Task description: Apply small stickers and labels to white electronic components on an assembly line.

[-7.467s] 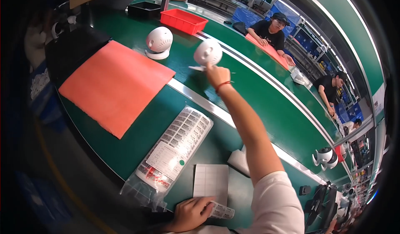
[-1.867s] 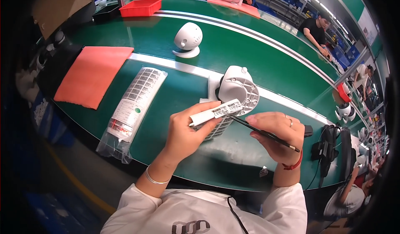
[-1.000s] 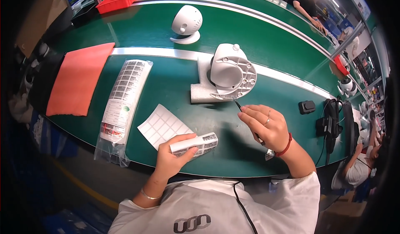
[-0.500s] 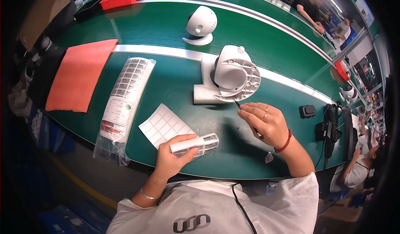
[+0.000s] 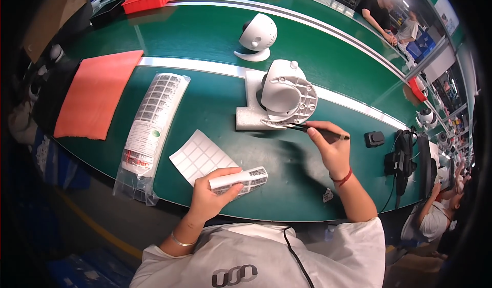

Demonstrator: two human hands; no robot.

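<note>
Head view: nearer right hand (image 5: 334,148) is pinching slim black tweezers (image 5: 303,127) leftward toward the tipped white plastic device (image 5: 282,97); left hand (image 5: 215,189) is clasping rolled white labels (image 5: 252,178).

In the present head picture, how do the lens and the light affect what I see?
Head view: the near edge of the green table bows and the corners fall black; also in the head view, a soft dark shadow lies on the table near the right hand, and the clear plastic bag shows glints.
</note>
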